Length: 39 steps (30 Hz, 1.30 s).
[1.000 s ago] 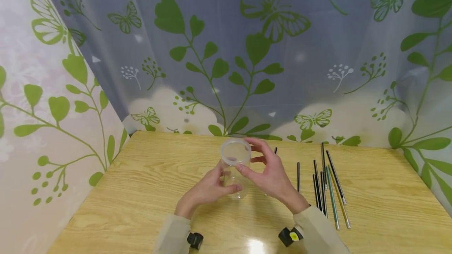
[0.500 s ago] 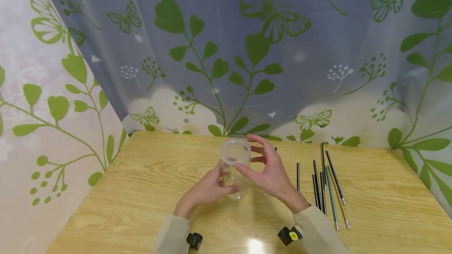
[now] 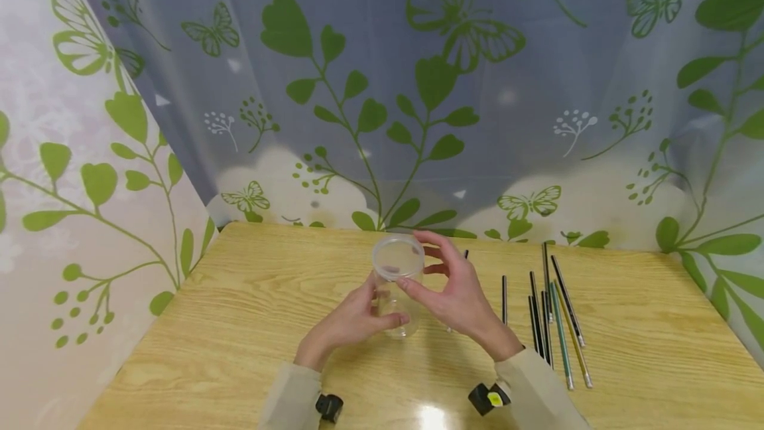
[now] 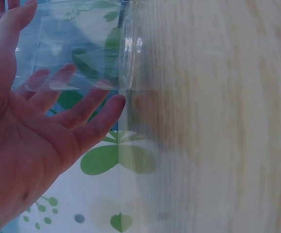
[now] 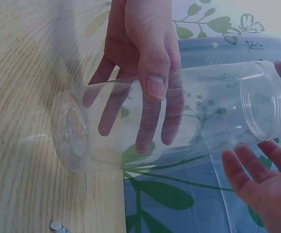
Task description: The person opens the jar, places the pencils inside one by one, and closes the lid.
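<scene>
A clear plastic jar (image 3: 396, 294) stands upright between my hands, its wide translucent rim (image 3: 398, 277) uppermost. My left hand (image 3: 349, 316) grips the lower body, thumb across the near side and fingers round the back. The fingers show through the see-through wall (image 5: 218, 111) in the right wrist view. Up at the rim, my right hand (image 3: 453, 290) holds the jar between thumb and fingers from the right side. The left wrist view shows the jar's base end (image 4: 128, 48) close to the wooden surface. Nothing is visible inside the jar.
Several pencils lie to the right on the wooden table (image 3: 239, 310), among them a green pencil (image 3: 562, 337) and a black pencil (image 3: 504, 299). Another pencil lies partly hidden behind my right hand. A curtain (image 3: 358, 118) with leaves and butterflies hangs along the table's back edge.
My right index finger lifted slightly from the rim half a second ago and is now back down against it. Jar, left hand and pencils stay in place.
</scene>
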Motion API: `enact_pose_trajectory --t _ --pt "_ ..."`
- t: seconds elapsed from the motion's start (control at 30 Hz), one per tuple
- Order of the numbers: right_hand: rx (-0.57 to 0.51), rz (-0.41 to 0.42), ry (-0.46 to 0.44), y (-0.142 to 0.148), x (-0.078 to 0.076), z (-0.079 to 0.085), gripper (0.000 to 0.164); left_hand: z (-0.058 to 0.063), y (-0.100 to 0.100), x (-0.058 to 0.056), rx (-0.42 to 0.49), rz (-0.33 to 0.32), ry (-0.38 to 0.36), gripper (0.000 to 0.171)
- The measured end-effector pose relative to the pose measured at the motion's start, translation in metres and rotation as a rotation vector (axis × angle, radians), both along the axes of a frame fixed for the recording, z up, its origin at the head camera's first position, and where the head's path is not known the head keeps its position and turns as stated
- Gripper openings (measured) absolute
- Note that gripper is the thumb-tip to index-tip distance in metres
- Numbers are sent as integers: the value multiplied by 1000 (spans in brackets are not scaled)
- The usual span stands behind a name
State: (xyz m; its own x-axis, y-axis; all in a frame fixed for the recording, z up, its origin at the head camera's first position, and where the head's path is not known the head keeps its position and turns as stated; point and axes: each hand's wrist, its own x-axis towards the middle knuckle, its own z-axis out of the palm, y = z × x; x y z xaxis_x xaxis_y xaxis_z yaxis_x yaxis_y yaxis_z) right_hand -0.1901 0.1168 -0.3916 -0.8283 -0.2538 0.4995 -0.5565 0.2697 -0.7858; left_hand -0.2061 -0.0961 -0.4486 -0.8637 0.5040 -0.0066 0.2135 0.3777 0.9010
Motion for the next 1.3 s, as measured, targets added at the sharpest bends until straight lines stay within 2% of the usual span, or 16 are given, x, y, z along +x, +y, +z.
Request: enact_pose_trajectory --t 0.27,0.5,0.67,1.0,1.3 --pt "63 -26 42 -5 -5 1 60 1 -1 -1 10 -18 -13 99" --pt "95 -17 89 -4 -8 2 47 2 -2 -1 -8 -6 14 97" --pt "92 -8 94 -3 -9 3 46 2 -3 -3 -27 -2 35 96" --pt "96 -1 102 -2 -12 5 45 1 -4 -8 8 -56 36 97" --pt "96 -27 100 -4 -11 7 42 2 -5 -8 -17 -43 23 96"
